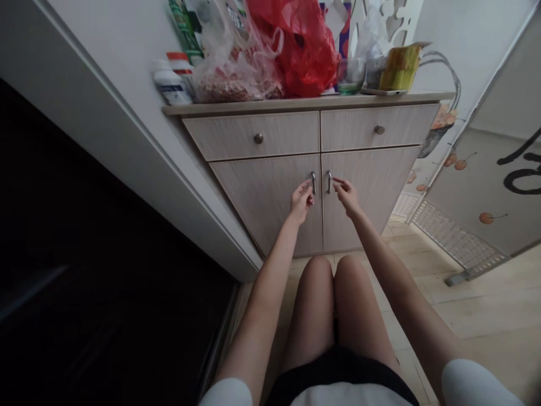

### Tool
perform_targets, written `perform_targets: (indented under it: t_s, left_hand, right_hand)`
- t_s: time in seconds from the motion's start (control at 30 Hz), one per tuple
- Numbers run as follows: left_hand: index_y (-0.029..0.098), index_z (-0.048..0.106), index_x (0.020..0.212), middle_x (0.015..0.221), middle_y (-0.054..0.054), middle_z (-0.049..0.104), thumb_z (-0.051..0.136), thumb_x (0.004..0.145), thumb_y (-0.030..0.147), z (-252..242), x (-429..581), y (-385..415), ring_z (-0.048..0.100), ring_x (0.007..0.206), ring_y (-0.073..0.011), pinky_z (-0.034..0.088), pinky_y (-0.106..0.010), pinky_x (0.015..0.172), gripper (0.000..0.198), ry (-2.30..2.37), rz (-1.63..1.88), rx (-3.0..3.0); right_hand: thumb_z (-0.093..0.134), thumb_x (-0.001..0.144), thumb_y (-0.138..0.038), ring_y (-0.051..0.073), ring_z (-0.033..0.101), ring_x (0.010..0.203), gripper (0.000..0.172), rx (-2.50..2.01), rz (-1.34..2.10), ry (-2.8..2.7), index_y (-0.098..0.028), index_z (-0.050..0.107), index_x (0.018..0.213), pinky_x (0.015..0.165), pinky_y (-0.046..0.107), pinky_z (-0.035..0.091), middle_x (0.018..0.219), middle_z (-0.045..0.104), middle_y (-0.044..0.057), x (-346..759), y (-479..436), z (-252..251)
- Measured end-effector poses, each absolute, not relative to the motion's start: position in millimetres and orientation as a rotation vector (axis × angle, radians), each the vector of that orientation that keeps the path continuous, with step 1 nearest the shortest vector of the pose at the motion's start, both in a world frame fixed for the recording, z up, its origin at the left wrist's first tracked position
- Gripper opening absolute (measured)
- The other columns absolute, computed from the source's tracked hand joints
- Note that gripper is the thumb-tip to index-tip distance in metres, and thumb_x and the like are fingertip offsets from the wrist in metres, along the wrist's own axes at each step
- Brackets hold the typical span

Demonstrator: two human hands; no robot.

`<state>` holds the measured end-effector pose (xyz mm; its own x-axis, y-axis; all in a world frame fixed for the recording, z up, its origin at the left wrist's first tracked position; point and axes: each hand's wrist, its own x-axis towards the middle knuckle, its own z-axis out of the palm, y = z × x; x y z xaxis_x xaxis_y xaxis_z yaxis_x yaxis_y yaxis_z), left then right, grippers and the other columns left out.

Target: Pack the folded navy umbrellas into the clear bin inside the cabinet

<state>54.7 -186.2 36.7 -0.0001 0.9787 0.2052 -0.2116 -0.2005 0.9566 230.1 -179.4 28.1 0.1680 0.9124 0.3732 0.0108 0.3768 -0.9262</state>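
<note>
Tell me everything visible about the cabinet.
The cabinet stands upright on the floor, its finish pale, streaky, wood-like. Two drawers with round knobs sit above two doors with metallic handles; all look shut. The left hand and right hand are at the handles, contact unclear. Bags, bottles and a glass rest on top.

Cabinet top (296,104) holding red bag (298,53), glass (351,74), bottle (172,85), possibly a phone (384,92)

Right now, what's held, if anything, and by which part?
Nothing appears gripped; the left hand and right hand are beside the cabinet-door handles, touch unclear.
</note>
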Motion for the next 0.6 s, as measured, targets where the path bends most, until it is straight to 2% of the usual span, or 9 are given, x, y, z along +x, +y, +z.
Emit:
perform_targets:
  t_s: [0.07, 0.17, 0.27, 0.33, 0.6]
  left_hand:
    - [0.018, 0.067, 0.117, 0.077, -0.001, 0.061, 0.068, 0.089, 0.027, 30, 61, -163, 0.057, 0.068, -0.0124, 0.046, -0.026, 0.069, 0.029, 1.294, 1.466, 1.335]
    - [0.015, 0.068, 0.105, 0.090, -0.008, 0.069, 0.068, 0.086, 0.019, 24, 74, -136, 0.065, 0.085, -0.0184, 0.048, -0.031, 0.082, 0.020, 1.564, 1.444, 1.512]
    - [0.015, 0.067, 0.091, 0.086, -0.008, 0.069, 0.065, 0.086, 0.015, 21, 82, -123, 0.066, 0.084, -0.0194, 0.048, -0.032, 0.083, 0.005, 1.534, 1.420, 1.595]
    - [0.016, 0.066, 0.086, 0.083, -0.007, 0.069, 0.064, 0.086, 0.014, 17, 82, -121, 0.066, 0.082, -0.0189, 0.049, -0.031, 0.082, 0.003, 1.520, 1.423, 1.632]
    - [0.018, 0.066, 0.093, 0.093, -0.009, 0.072, 0.060, 0.090, 0.017, -1, 73, -159, 0.067, 0.088, -0.0201, 0.048, -0.031, 0.085, 0.007, 1.535, 1.477, 1.729]
  right_hand:
    - [0.061, 0.084, -0.053, 0.016, 0.057, 0.073, 0.046, -1.170, 0.567, -1.230, -0.017, 0.067, 0.112, 0.071, 0.031, 0.048, 0.087, 0.066, 0.006, 229, -157, 16]
    - [0.061, 0.085, -0.049, 0.021, 0.064, 0.085, 0.040, -1.297, 0.431, -1.279, -0.016, 0.067, 0.106, 0.083, 0.038, 0.051, 0.100, 0.070, 0.014, 223, -128, 4]
    - [0.059, 0.088, -0.041, 0.022, 0.067, 0.083, 0.027, -1.328, 0.482, -1.351, -0.016, 0.066, 0.093, 0.084, 0.039, 0.052, 0.094, 0.071, 0.013, 217, -111, -2]
    - [0.058, 0.088, -0.037, 0.021, 0.067, 0.080, 0.022, -1.326, 0.491, -1.364, -0.016, 0.065, 0.089, 0.083, 0.038, 0.052, 0.092, 0.071, 0.012, 216, -107, -5]
    - [0.050, 0.092, -0.042, 0.020, 0.064, 0.084, 0.026, -1.247, 0.393, -1.383, -0.019, 0.061, 0.090, 0.085, 0.038, 0.050, 0.090, 0.070, 0.009, 220, -137, -22]
